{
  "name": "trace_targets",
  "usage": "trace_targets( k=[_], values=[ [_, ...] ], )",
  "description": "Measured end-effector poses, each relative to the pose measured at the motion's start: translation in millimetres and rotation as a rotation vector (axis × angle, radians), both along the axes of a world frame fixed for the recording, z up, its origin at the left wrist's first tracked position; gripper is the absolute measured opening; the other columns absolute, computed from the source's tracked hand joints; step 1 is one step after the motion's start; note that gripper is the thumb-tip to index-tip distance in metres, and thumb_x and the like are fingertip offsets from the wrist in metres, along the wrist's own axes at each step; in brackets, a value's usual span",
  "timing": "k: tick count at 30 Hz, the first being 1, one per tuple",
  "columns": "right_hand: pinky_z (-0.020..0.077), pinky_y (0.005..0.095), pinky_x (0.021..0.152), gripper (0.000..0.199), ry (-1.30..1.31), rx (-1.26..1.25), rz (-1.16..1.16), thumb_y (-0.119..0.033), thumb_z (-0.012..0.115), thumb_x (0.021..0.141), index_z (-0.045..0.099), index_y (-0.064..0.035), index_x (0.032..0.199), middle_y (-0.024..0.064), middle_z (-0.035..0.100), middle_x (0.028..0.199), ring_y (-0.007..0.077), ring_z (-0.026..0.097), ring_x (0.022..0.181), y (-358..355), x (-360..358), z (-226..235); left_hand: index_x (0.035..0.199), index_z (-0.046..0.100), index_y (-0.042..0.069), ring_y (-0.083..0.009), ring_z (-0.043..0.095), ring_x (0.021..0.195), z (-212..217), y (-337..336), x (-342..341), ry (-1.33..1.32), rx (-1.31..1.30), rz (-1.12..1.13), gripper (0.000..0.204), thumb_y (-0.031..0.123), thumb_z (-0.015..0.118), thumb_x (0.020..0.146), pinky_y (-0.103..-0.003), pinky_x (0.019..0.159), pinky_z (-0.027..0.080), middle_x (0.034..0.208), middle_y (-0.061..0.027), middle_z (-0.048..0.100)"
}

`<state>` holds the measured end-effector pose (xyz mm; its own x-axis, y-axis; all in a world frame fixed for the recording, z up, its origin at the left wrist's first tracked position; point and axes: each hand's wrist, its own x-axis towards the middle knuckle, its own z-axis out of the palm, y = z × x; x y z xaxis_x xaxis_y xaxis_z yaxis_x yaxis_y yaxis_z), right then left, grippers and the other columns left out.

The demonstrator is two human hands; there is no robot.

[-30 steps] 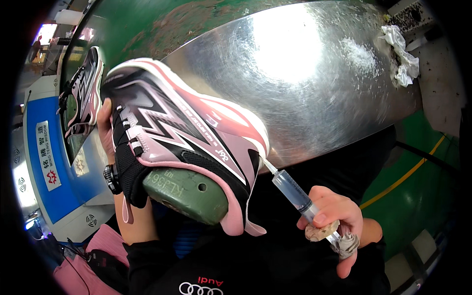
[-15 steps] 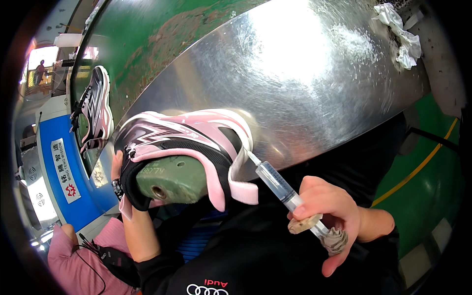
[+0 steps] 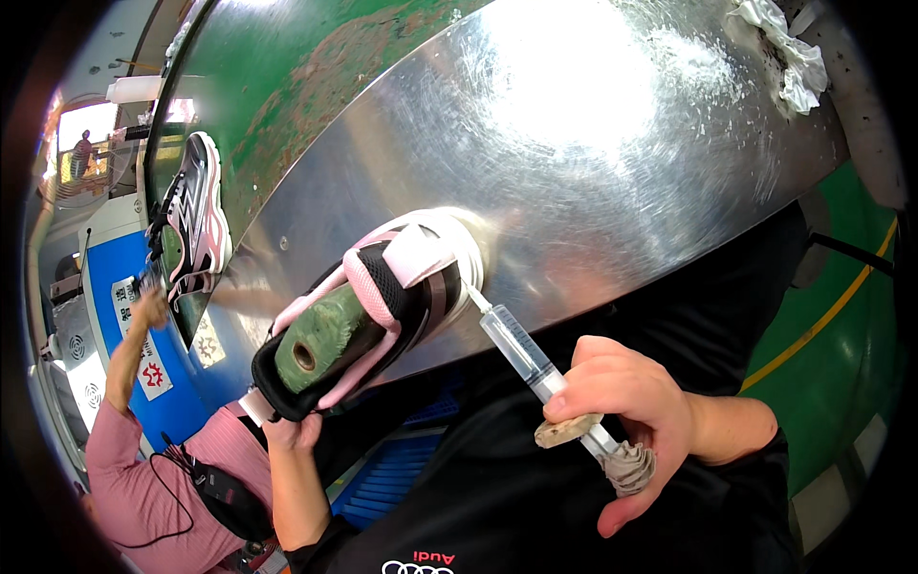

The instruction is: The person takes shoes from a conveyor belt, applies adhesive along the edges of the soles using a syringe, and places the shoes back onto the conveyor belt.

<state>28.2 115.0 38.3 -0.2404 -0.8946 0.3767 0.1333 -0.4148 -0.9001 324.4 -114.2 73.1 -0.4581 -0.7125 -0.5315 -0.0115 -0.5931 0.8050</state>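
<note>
A pink, black and white sneaker (image 3: 442,298) with a green shoe last (image 3: 330,337) inside stands at the near edge of a metal table. Its heel, with a pale pull tab, faces right. My left hand (image 3: 295,432) grips its front end from below, most fingers hidden behind it. In my right hand (image 3: 626,402) is a clear syringe (image 3: 516,342), its flange and plunger end wrapped in tan and grey material. The thumb is at the plunger end, the fingers around the flange. The white nozzle tip touches or nearly touches the seam where the heel meets the sole.
A matching sneaker (image 3: 199,210) rides on the green belt (image 3: 316,67) beyond the metal table (image 3: 593,230). Beside it is the hand (image 3: 148,304) of a co-worker in a pink top. Crumpled white tissue (image 3: 798,67) lies far right. A blue crate (image 3: 387,478) sits below.
The sneaker has been turned from its side view so its heel and opening show. My left hand has come nearer to me; the syringe has shifted slightly left. A co-worker's hand has appeared.
</note>
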Motion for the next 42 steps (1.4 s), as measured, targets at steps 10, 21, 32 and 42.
trace_targets(
  k=[10, 21, 32, 42],
  values=[
    [0.0322, 0.0288, 0.057, 0.084, 0.033, 0.027, -0.035, -0.056, 0.081, 0.053, 0.055, -0.0008, 0.111, 0.0053, 0.062, 0.088, 0.0165, 0.048, 0.064, 4.1, 10.0, 6.7, 0.134, 0.035, 0.001, -0.0310, 0.046, 0.119, -5.6, 60.9, 22.2, 0.111, 0.195, -0.052, 0.060, 0.011, 0.057, 0.079, -0.044, 0.098, 0.042, 0.133, -0.0156, 0.043],
    [0.0311, 0.0280, 0.059, 0.085, 0.058, 0.086, -0.004, -0.054, 0.082, 0.051, 0.055, 0.0003, 0.111, 0.0054, 0.063, 0.088, 0.0156, 0.050, 0.066, 6.4, 15.6, 30.0, 0.138, 0.024, -0.003, -0.0336, 0.039, 0.126, -16.8, 109.4, -2.7, 0.354, 0.462, -0.127, 0.080, 0.001, 0.061, 0.067, -0.048, 0.104, 0.030, 0.137, -0.0188, 0.037],
    [0.0340, 0.0310, 0.067, 0.090, 0.050, 0.131, 0.167, -0.051, 0.082, 0.051, 0.051, 0.0057, 0.113, 0.0117, 0.064, 0.098, 0.0205, 0.053, 0.078, 21.3, -4.7, 56.6, 0.139, 0.018, -0.003, -0.0350, 0.038, 0.126, -25.1, 133.6, -41.8, 0.580, 0.720, -0.037, 0.081, -0.008, 0.055, 0.067, -0.048, 0.105, 0.030, 0.137, -0.0216, 0.036],
    [0.0349, 0.0291, 0.061, 0.080, 0.079, 0.343, 0.233, -0.055, 0.080, 0.054, 0.057, 0.0006, 0.106, 0.0095, 0.065, 0.088, 0.0189, 0.053, 0.070, 61.8, -13.3, 100.9, 0.137, 0.031, 0.006, -0.0272, 0.043, 0.122, -25.1, 129.6, -99.5, 0.681, 0.661, -0.349, 0.080, -0.003, 0.060, 0.063, -0.043, 0.103, 0.032, 0.134, -0.0132, 0.042]
  ],
)
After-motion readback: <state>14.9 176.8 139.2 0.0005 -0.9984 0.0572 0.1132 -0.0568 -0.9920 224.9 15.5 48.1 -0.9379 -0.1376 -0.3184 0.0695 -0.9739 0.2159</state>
